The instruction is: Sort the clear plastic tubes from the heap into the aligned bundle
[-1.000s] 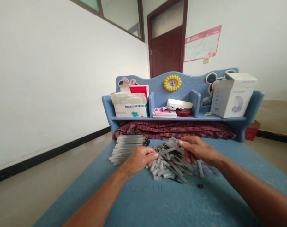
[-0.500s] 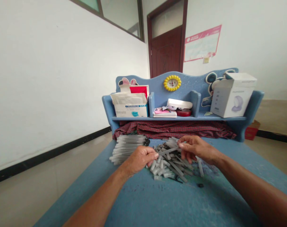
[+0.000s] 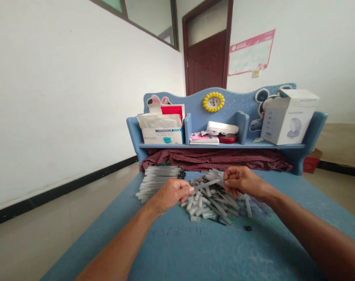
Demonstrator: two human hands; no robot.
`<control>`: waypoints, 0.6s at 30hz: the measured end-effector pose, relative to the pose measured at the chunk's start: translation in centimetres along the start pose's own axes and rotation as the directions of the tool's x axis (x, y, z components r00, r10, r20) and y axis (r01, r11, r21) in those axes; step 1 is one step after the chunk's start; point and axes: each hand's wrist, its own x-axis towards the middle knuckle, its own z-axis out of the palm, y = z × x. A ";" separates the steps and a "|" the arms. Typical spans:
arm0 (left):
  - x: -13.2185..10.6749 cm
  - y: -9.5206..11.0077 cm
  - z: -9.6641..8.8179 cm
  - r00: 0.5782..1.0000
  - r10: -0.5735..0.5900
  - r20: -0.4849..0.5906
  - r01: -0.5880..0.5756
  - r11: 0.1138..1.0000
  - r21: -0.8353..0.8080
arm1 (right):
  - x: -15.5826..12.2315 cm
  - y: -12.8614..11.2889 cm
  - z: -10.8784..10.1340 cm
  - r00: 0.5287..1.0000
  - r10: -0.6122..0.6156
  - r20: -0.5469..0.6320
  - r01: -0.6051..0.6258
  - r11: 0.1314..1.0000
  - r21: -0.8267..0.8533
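Observation:
My left hand is closed in a pinch on the near-left end of a translucent plastic tube. The tube slants up to the right, over a loose heap of similar grey-white translucent pieces. Close to its far end is my right hand, thumb and fingers pressed together. What they hold is too small to make out, and I cannot tell whether they touch the tube. Left of the heap lies a row of long translucent tubes with dark ends, partly behind my left hand. A small black piece lies nearer on the blue table.
A blue shelf stands at the table's back, carrying a mask box, a white box and a red round case. Checked cloth is bunched beneath it. One loose strip lies right of the heap.
My right hand has drawn slightly right and up from the tube's far end, its fingers more curled. My left hand has shifted slightly left with the tube.

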 end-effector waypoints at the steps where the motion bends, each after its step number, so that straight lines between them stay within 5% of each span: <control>1: 0.0 0.0 0.0 1.000 -0.001 -0.004 0.001 1.000 0.005 | 0.1 0.1 0.2 1.000 0.009 -0.015 -0.010 0.999 -0.041; 6: 0.1 0.0 0.2 1.000 0.016 -0.009 -0.015 0.999 0.035 | 0.5 0.7 0.9 0.996 0.012 -0.084 -0.027 0.984 -0.177; 18: 0.2 -0.4 -0.2 0.999 0.015 0.036 -0.017 0.999 0.046 | 0.1 0.3 0.6 0.998 -0.017 -0.058 0.011 0.994 -0.107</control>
